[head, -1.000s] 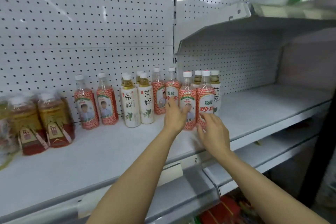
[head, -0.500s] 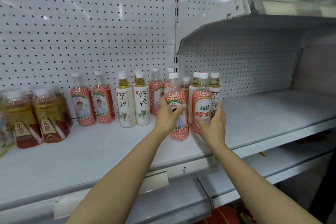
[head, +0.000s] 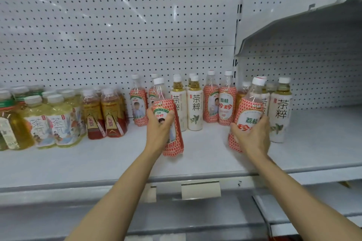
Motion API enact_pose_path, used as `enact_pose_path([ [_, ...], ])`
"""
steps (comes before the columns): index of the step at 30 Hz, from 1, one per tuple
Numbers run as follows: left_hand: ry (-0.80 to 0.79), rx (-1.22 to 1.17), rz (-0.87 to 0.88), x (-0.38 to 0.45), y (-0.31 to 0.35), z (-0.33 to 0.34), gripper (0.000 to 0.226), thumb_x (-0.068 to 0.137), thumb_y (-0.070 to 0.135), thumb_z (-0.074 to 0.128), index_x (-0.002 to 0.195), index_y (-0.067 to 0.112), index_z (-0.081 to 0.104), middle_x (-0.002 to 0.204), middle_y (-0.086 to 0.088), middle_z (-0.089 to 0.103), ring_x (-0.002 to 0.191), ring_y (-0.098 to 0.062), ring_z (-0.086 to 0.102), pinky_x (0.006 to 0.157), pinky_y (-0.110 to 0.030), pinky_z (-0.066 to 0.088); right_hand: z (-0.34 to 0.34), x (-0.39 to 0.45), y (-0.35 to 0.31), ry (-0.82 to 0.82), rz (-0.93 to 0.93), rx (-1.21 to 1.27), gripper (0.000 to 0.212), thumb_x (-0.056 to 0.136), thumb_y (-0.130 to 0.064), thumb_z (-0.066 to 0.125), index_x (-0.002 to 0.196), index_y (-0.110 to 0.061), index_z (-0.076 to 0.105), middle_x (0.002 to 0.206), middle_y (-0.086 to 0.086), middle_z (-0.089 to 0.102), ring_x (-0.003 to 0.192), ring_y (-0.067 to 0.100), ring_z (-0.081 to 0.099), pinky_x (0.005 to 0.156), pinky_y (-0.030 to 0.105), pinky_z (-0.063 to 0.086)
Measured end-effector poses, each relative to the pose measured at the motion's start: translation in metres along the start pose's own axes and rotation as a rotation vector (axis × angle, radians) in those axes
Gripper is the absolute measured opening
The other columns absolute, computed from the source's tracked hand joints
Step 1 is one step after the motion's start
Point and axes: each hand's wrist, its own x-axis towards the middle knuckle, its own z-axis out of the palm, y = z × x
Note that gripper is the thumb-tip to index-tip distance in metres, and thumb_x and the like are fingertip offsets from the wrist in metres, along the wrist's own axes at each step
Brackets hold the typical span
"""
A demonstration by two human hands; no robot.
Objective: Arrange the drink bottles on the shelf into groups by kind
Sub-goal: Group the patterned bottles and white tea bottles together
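Note:
My left hand [head: 159, 125] grips a red-patterned lychee drink bottle [head: 172, 135], lifted and tilted in front of the shelf's middle. My right hand [head: 252, 133] grips a second lychee bottle [head: 247, 111], tilted left. Behind stand two lychee bottles [head: 138, 107] at the left, two white-label tea bottles [head: 194, 109], two more lychee bottles [head: 226, 103], and white-label tea bottles [head: 279, 111] at the right. All rest on the white shelf [head: 117, 158].
At the shelf's left stand red-label tea bottles [head: 109, 117], pale illustrated tea bottles [head: 60, 123] and green tea bottles [head: 9, 129]. A pegboard back wall [head: 117, 25] rises behind. An upper shelf [head: 297, 25] overhangs the right. A price tag holder [head: 200, 189] sits on the front edge.
Both hands have lifted their lychee bottles off the shelf and drawn them apart, the left one moving left and forward. The camera has swung left, showing more bottles there.

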Motion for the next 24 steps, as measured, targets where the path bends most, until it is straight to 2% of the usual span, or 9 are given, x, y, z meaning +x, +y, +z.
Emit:
enact_pose_path([
  [4,0.041,0.085,0.035,0.009,-0.004,-0.029,0.049,0.096,0.026,0.062,0.136,0.02,0.034,0.109,-0.002,0.064,0.091,-0.011,0.067,0.065,-0.015,0.051,0.024,-0.032,-0.035,-0.094,-0.133,-0.04,0.086,0.067,-0.056,0.075,0.124,-0.008,0.033,0.111,0.01,0.053,0.095,0.031,0.059,0.07,0.044,0.054],
  [8,0.061,0.135,0.052,0.023,-0.013,-0.053,0.044,0.096,0.023,0.063,0.126,0.027,0.032,0.108,-0.004,0.062,0.091,-0.017,0.066,0.072,-0.025,0.052,0.059,-0.058,-0.069,-0.191,-0.219,-0.054,0.093,0.067,-0.062,0.071,0.131,-0.009,0.029,0.12,0.008,0.051,0.104,0.028,0.058,0.077,0.047,0.055],
  [10,0.071,0.141,0.057,0.033,-0.02,-0.064,0.048,0.095,0.021,0.064,0.127,0.028,0.029,0.11,-0.006,0.061,0.093,-0.02,0.066,0.075,-0.027,0.054,0.078,-0.072,-0.085,-0.228,-0.24,-0.031,0.091,0.068,-0.063,0.071,0.128,-0.012,0.028,0.118,0.006,0.051,0.102,0.025,0.058,0.077,0.045,0.056],
  [14,0.103,0.224,0.06,0.056,-0.034,-0.084,0.064,0.093,0.021,0.067,0.141,0.02,0.025,0.123,-0.008,0.054,0.101,-0.014,0.063,0.069,-0.011,0.051,0.117,-0.093,-0.113,-0.306,-0.272,-0.038,0.09,0.068,-0.06,0.073,0.13,-0.013,0.029,0.123,0.004,0.049,0.109,0.023,0.056,0.082,0.041,0.054],
  [15,0.104,0.241,0.063,0.061,-0.038,-0.087,0.067,0.093,0.022,0.067,0.143,0.019,0.023,0.125,-0.008,0.052,0.103,-0.016,0.062,0.072,-0.011,0.051,0.125,-0.096,-0.119,-0.32,-0.272,-0.041,0.092,0.067,-0.061,0.074,0.131,-0.013,0.029,0.125,0.004,0.048,0.111,0.022,0.055,0.084,0.04,0.053],
  [16,0.1,0.251,0.064,0.065,-0.042,-0.09,0.069,0.093,0.023,0.067,0.145,0.02,0.022,0.127,-0.009,0.051,0.107,-0.018,0.061,0.078,-0.015,0.052,0.133,-0.099,-0.125,-0.332,-0.262,-0.042,0.093,0.066,-0.063,0.074,0.131,-0.013,0.029,0.126,0.003,0.049,0.113,0.022,0.055,0.084,0.038,0.053],
  [19,0.06,0.268,0.053,0.074,-0.048,-0.099,0.075,0.091,0.029,0.069,0.147,0.027,0.019,0.134,-0.008,0.047,0.116,-0.022,0.058,0.097,-0.04,0.052,0.155,-0.101,-0.139,-0.35,-0.224,-0.04,0.092,0.065,-0.066,0.073,0.128,-0.013,0.033,0.124,0.003,0.051,0.114,0.022,0.055,0.08,0.037,0.052],
  [22,-0.022,0.299,0.009,0.075,-0.051,-0.106,0.077,0.087,0.028,0.072,0.145,0.03,0.022,0.135,-0.006,0.047,0.116,-0.019,0.059,0.095,-0.041,0.054,0.169,-0.096,-0.147,-0.363,-0.212,-0.061,0.089,0.065,-0.062,0.076,0.125,-0.013,0.032,0.124,0.005,0.05,0.114,0.024,0.054,0.079,0.037,0.052],
  [24,-0.045,0.459,-0.054,0.07,-0.058,-0.11,0.073,0.083,0.024,0.075,0.14,0.013,0.029,0.129,-0.008,0.051,0.113,-0.023,0.06,0.091,-0.044,0.056,0.174,-0.093,-0.148,-0.435,-0.18,-0.055,0.093,0.066,-0.052,0.08,0.131,-0.012,0.027,0.131,0.008,0.045,0.118,0.027,0.051,0.084,0.04,0.051],
])
